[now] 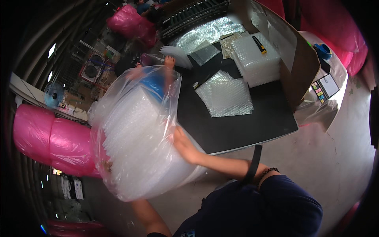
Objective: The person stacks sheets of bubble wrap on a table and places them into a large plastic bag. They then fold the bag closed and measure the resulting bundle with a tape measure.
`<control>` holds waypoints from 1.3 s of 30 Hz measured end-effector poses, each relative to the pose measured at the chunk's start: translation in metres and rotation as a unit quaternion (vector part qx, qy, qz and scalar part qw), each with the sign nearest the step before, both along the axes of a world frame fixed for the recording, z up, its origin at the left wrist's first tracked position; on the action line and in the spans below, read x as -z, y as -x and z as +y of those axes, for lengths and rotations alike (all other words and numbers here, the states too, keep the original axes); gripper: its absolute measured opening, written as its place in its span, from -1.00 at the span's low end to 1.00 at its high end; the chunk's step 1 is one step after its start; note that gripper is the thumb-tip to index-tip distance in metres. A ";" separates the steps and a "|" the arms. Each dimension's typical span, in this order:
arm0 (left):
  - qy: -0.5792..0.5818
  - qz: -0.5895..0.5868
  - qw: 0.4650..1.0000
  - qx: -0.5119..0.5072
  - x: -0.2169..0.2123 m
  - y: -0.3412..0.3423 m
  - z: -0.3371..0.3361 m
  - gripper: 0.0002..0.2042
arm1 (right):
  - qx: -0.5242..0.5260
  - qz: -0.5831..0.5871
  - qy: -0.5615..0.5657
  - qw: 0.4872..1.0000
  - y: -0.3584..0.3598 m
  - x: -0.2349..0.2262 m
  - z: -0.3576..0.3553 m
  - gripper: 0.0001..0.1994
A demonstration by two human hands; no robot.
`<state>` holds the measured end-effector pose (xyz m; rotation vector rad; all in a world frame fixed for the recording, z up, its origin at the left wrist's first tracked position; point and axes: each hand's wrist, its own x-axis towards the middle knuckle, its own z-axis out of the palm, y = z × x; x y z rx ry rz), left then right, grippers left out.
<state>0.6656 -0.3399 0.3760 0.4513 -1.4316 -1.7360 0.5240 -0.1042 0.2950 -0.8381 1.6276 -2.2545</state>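
Note:
A large clear plastic bag, filled with a stack of white bubble-wrap pouches, is held up in front of me at the left of the table. My right hand presses against the bag's right side, palm and fingers laid along the plastic. From below, my left forearm reaches up behind the bag. My left hand is mostly covered by it; only a blurred bit shows at the bag's left edge. Past the bag's far end another person's hand is near some white sheets.
On the black table lie loose bubble pouches and a taller stack with a yellow-black box cutter on top. A cardboard panel borders the right side. Pink wrapped rolls stand at the left; a fan is beyond.

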 end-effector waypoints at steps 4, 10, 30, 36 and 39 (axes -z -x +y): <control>0.036 -0.042 0.998 -0.032 0.005 -0.023 0.000 -0.77 | 0.030 0.075 -0.128 0.988 -0.039 -0.067 0.025 -0.35; 0.067 -0.119 0.986 -0.100 0.050 -0.032 0.007 -0.78 | 0.010 0.214 -0.171 0.962 -0.076 -0.028 0.027 -0.28; 0.444 -0.471 0.741 0.178 -0.021 0.058 0.079 -0.86 | 0.004 0.315 -0.051 0.948 -0.104 0.052 0.059 -0.32; 0.449 -0.500 0.704 0.229 -0.027 0.076 0.096 -0.83 | 0.058 0.369 0.084 0.924 -0.105 0.074 0.060 -0.28; 0.452 -0.522 0.679 0.250 -0.029 0.072 0.105 -0.82 | 0.158 0.470 0.165 0.853 -0.081 0.034 0.058 -0.29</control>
